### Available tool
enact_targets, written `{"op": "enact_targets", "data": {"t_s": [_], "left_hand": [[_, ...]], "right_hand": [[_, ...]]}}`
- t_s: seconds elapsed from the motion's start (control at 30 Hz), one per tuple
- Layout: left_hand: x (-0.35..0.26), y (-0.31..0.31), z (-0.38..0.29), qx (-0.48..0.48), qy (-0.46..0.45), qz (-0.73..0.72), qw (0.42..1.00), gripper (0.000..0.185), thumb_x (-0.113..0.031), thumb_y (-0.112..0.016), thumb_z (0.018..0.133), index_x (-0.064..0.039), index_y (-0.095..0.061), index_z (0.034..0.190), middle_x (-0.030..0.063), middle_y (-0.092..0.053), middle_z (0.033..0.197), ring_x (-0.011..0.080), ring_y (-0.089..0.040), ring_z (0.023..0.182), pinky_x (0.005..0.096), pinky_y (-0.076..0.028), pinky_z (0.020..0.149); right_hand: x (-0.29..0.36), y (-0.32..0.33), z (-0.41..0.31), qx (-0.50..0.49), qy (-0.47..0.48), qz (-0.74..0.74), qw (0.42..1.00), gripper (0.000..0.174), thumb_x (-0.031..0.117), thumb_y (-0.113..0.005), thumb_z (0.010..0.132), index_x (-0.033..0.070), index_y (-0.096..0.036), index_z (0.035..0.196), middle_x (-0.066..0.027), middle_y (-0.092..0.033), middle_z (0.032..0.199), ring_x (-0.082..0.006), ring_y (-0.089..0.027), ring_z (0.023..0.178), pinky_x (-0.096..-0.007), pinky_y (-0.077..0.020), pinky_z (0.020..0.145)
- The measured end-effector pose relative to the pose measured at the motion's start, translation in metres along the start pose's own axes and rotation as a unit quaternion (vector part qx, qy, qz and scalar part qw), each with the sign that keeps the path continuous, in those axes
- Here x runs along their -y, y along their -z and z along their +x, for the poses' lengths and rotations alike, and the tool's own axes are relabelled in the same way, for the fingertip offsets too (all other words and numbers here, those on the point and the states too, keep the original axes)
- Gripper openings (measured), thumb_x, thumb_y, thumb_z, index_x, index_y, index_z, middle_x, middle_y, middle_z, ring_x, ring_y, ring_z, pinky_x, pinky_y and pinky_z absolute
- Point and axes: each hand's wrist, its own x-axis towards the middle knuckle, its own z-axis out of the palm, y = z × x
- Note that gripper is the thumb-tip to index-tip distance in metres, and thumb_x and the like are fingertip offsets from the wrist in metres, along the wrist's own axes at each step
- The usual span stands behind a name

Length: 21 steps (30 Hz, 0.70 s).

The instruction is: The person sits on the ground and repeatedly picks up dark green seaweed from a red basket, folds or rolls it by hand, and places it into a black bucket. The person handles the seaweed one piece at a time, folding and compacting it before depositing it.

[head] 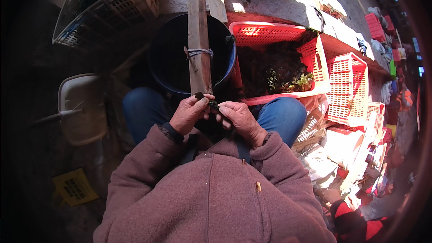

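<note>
Between my knees, my left hand point(189, 112) and my right hand point(237, 117) pinch a small dark green leafy piece point(212, 103), perhaps seaweed, from its two sides. Both hands are at the near end of a wooden board point(199, 40), which lies across a dark blue round tub point(158, 82) and has a pale cord tied around it. The tub's inside is too dark to read. To the right of the tub, a red plastic crate point(270, 31) holds a dark heap of leafy stuff point(290, 80), partly sunlit and yellow-green.
A pale plastic crate point(135, 5) with dark contents stands at the upper left, and a whitish plastic basin point(82, 108) at the left. Behind the tub runs a concrete ledge point(270, 6). More red crates point(347, 89) and white sacks point(319, 163) fill the right; another person's red-and-black sleeve point(354, 221) shows lower right.
</note>
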Motion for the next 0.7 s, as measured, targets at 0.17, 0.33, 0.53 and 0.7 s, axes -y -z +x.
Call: {"op": "enact_targets", "data": {"t_s": [0.17,0.33,0.53,0.7], "left_hand": [[-0.006,-0.005,-0.005,-0.018,-0.104,-0.139,0.985,0.029,-0.026,-0.05,0.1,-0.001,-0.063,0.104,0.0068,-0.064,0.097,0.0169,-0.062,0.088,0.0334,-0.052,0.081],[-0.021,0.014,-0.009,-0.055,-0.072,-0.209,0.974,0.031,-0.028,-0.048,0.1,0.0,-0.064,0.099,0.0075,-0.065,0.098,0.0169,-0.061,0.094,0.0338,-0.049,0.088],[-0.043,0.036,-0.013,-0.186,-0.411,0.421,0.787,0.04,-0.006,-0.065,0.085,-0.004,-0.057,0.124,0.0117,-0.053,0.131,0.0261,-0.051,0.121,0.0343,-0.043,0.098],[-0.048,0.042,-0.002,-0.018,-0.35,0.597,0.722,0.03,-0.011,-0.07,0.078,-0.007,-0.063,0.107,0.011,-0.063,0.104,0.0291,-0.057,0.103,0.0397,-0.042,0.095]], "right_hand": [[0.001,-0.005,-0.002,0.015,0.019,-0.081,0.996,0.021,0.019,-0.054,0.097,0.001,-0.063,0.103,0.0033,-0.056,0.07,-0.0028,-0.045,0.055,-0.0167,-0.0365,0.051],[-0.001,-0.011,0.011,-0.006,0.11,-0.226,0.968,0.02,0.015,-0.055,0.096,0.0,-0.065,0.104,0.0039,-0.056,0.071,-0.0045,-0.048,0.06,-0.0201,-0.0411,0.055],[0.02,-0.01,0.043,0.024,0.158,-0.286,0.945,0.023,0.015,-0.053,0.093,-0.001,-0.064,0.107,-0.0025,-0.059,0.074,-0.0104,-0.054,0.067,-0.0252,-0.0459,0.063],[0.036,-0.013,0.061,0.119,0.187,-0.31,0.924,0.022,0.015,-0.056,0.094,-0.002,-0.064,0.105,-0.0041,-0.059,0.077,-0.0097,-0.056,0.071,-0.025,-0.0467,0.066]]}}
